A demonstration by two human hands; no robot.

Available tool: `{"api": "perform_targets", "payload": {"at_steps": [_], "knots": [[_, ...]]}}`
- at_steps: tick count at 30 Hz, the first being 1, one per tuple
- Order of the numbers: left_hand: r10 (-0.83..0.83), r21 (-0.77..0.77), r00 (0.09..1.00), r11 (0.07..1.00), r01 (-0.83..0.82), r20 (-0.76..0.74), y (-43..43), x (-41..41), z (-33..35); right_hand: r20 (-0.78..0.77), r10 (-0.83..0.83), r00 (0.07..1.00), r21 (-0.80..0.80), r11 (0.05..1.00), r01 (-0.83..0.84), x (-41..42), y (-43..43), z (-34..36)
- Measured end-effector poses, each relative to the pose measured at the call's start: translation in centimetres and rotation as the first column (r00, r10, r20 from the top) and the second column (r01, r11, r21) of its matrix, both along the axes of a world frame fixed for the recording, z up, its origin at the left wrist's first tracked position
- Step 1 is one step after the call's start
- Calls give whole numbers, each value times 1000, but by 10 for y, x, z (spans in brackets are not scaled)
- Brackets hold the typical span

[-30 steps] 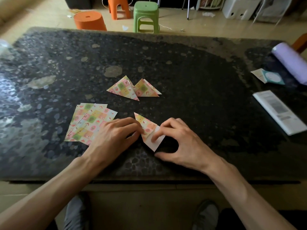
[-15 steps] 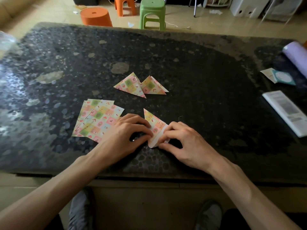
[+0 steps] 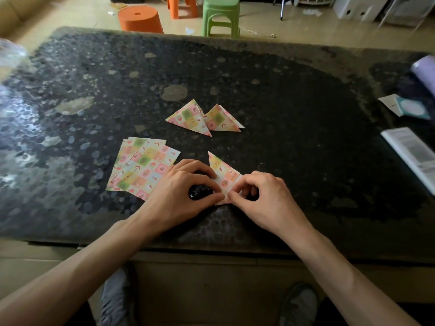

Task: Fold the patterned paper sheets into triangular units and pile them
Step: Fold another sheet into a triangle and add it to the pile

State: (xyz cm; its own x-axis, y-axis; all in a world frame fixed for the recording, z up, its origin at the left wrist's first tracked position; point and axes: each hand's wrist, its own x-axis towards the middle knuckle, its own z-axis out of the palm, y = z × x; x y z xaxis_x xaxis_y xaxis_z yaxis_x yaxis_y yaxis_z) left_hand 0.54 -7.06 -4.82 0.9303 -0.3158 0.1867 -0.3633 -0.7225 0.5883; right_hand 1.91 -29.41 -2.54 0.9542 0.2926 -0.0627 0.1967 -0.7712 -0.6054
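One second ago a white flap of the half-folded paper (image 3: 220,171) stuck out at the lower right, under the right hand (image 3: 266,196). Now this flap is turned in, only a thin white edge shows at the right side, and the two hands have come close together. I judge that one fold is just made and that the crease is now being pressed, so this unit is near to finished but not yet ready for the pile.

The paper lies flat on the counter (image 3: 306,149), and its tip points away from the person. The left hand (image 3: 179,191) pinches its left edge with curled fingers and thumb. The right hand pinches the lower corner, fingertips almost touching those of the left. The flat sheets (image 3: 141,168) lie just left of the left hand, and the two finished triangles (image 3: 204,118) lie farther back.
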Motion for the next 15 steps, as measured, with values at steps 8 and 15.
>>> {"api": "perform_targets", "payload": {"at_steps": [8,15], "knots": [[4,13,1000,1000,-4,9,-1,1,-2,0,29,1000,-5,1000,-29,-3,-1,2],[11,22,1000,1000,-11,9,-1,2,-1,-69,72,995,-6,997,-72,-2,-6,9]]}}
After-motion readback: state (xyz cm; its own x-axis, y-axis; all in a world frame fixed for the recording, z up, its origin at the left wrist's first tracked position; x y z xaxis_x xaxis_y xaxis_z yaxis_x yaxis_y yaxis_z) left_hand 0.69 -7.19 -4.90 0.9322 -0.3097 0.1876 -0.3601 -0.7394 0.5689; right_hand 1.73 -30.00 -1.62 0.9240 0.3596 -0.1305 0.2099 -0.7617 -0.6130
